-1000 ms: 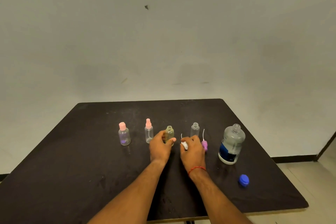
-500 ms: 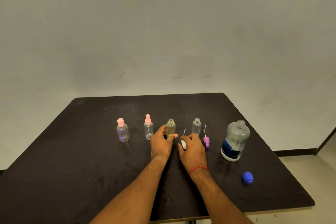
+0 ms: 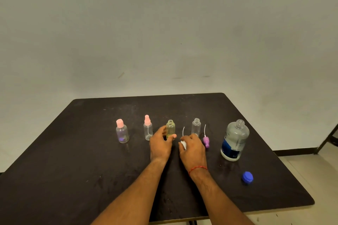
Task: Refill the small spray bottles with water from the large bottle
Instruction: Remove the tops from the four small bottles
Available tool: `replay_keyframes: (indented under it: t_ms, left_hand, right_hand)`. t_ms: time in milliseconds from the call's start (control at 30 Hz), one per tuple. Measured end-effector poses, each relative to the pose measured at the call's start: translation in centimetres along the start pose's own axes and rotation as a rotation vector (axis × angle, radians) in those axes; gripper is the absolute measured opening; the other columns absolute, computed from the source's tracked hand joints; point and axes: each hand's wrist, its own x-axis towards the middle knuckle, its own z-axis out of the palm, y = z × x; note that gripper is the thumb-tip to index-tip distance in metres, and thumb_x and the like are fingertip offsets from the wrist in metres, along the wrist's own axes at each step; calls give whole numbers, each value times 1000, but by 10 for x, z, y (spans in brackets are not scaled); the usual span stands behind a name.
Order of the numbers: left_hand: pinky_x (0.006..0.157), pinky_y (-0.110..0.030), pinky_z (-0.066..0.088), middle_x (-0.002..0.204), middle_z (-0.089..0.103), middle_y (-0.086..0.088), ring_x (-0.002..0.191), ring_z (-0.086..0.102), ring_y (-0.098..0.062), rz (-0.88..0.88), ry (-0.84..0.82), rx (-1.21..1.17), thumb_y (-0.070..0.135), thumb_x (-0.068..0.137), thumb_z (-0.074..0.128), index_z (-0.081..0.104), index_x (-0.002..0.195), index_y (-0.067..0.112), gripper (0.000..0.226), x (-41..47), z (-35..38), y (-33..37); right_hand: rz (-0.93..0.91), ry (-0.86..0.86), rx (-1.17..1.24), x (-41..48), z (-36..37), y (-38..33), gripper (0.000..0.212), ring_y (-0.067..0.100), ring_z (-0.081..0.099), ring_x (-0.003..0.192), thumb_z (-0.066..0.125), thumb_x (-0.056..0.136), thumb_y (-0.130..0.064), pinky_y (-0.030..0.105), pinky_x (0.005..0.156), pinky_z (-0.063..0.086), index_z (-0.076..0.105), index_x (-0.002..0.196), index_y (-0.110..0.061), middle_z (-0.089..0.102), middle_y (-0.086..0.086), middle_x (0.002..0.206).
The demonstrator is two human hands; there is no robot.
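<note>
Several small spray bottles stand in a row on the black table (image 3: 73, 170). My left hand (image 3: 161, 144) holds the uncapped yellowish bottle (image 3: 170, 128) between thumb and fingers. My right hand (image 3: 193, 147) grips a white spray head (image 3: 183, 144) whose thin tube sticks up. Behind my right hand stands an uncapped clear bottle (image 3: 196, 127). A purple spray head (image 3: 206, 141) lies on the table beside it. At the right stands the large uncapped water bottle (image 3: 234, 140) with a blue label. Its blue cap (image 3: 247, 177) lies near the table's front right.
Two capped small bottles stand at the left: a round one with a pink cap (image 3: 122, 131) and a slim one with a pink spray head (image 3: 148, 128). The table's right edge drops to a tiled floor (image 3: 311, 173). A plain wall rises behind.
Both hands stay at the yellowish bottle and the white spray head. The camera has tilted, so the scene sits a little higher in view.
</note>
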Motion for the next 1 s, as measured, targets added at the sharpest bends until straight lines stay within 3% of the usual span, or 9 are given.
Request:
replay_keyframes:
  t_ms: [367, 600, 700, 833, 1000]
  left_hand:
    - [73, 1, 43, 90, 61, 25, 86, 57, 15, -9, 4, 13, 14, 86, 79, 68, 122, 15, 38, 0, -1, -1]
    - [76, -3, 44, 90, 62, 25, 94, 65, 2, 5, 9, 13, 14, 86, 80, 68, 121, 16, 37, -1, -2, 0]
    - [76, -2, 44, 96, 67, 18, 91, 63, 6, 9, 11, 1, 14, 85, 80, 68, 121, 17, 37, 0, -1, 0]
    - [81, -7, 46, 102, 71, 11, 97, 66, -3, 13, 15, -11, 14, 85, 80, 68, 120, 17, 37, 0, -1, -2]
    - [78, -4, 46, 96, 65, 20, 96, 66, -1, 16, 13, -5, 13, 86, 79, 68, 119, 17, 35, 0, -1, -2]
  right_hand:
    - [33, -32, 12, 4, 2, 2, 38, 12, 57, 109, 65, 91, -30, 24, 98, 45, 63, 126, -15, 57, 0, 122]
    - [19, -13, 22, 2, 1, 1, 35, 12, 57, 108, 65, 90, -27, 22, 97, 45, 65, 123, -15, 58, 0, 119]
    - [17, -18, 17, 2, -1, 0, 33, 12, 57, 106, 65, 91, -26, 22, 95, 46, 65, 121, -15, 58, 0, 118]
    - [12, -8, 17, 1, -1, 0, 27, 12, 58, 103, 65, 91, -23, 21, 94, 45, 67, 116, -15, 58, 0, 116]
    - [7, -7, 9, 1, 0, 1, 23, 11, 58, 102, 64, 91, -20, 21, 93, 45, 68, 113, -15, 59, 0, 114]
